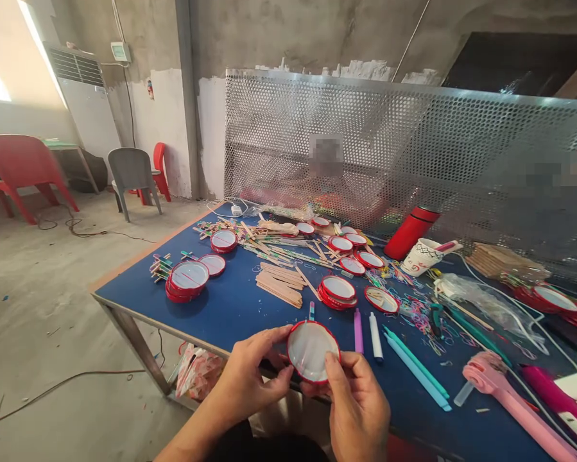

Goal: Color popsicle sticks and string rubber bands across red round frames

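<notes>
A round white disc with a red rim (pixel 313 351) is held face-up over the table's front edge. My right hand (pixel 358 401) pinches its lower right rim, the thumb on the white face and the fingers beneath. At the disc's left side, my left hand (pixel 257 372) has its fingers curled against the rim; some of its fingertips are hidden. Just beyond the disc lies a small stick with a teal and dark marking (pixel 312 310). A stack of similar red-rimmed discs (pixel 337 290) sits behind it, near a pile of flat wooden sticks (pixel 279 284).
To the right lie a purple pen (pixel 358 330), a white pen (pixel 375 337), turquoise pens (pixel 420 372), loose rubber bands (pixel 420 314) and a pink tool (pixel 514 401). A red flask (pixel 412 231) and paper cup (pixel 421 256) stand before a perforated metal panel (pixel 389 128). More discs (pixel 187 276) are left.
</notes>
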Demonstrator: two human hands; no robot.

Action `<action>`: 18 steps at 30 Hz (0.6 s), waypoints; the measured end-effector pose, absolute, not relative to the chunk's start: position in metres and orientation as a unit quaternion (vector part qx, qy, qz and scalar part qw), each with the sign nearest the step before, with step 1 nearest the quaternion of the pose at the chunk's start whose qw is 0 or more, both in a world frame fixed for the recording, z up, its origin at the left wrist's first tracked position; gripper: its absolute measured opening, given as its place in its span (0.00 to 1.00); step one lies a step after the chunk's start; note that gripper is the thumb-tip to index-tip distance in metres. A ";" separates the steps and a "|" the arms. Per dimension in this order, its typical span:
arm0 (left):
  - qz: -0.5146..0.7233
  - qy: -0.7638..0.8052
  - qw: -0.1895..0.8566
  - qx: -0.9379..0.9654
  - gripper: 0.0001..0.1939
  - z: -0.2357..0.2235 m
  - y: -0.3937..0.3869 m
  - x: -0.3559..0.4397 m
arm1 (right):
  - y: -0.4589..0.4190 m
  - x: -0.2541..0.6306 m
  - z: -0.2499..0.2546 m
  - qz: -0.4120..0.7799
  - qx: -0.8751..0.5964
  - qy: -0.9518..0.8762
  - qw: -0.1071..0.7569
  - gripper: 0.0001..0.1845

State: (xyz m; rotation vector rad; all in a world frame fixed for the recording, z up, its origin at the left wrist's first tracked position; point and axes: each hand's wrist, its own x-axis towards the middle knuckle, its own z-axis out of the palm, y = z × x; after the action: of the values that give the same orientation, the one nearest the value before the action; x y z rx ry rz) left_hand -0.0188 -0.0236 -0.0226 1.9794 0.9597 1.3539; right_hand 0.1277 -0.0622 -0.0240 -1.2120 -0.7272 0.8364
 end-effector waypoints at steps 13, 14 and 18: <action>0.519 0.340 0.252 0.743 0.27 -0.025 -0.020 -0.020 | -0.063 0.127 -0.021 0.380 -0.540 -0.312 0.683 0.20; 0.513 0.342 0.256 0.744 0.27 -0.023 -0.020 -0.020 | -0.063 0.127 -0.020 0.381 -0.539 -0.311 0.684 0.20; 0.475 0.365 0.295 0.744 0.27 -0.014 -0.024 -0.022 | -0.063 0.126 -0.021 0.381 -0.534 -0.312 0.687 0.20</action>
State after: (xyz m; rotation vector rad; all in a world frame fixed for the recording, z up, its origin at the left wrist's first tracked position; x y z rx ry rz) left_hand -0.0223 -0.0240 -0.0143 1.9817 0.9708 1.2653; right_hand 0.1255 -0.0631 -0.0210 -1.1948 -0.6986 0.8525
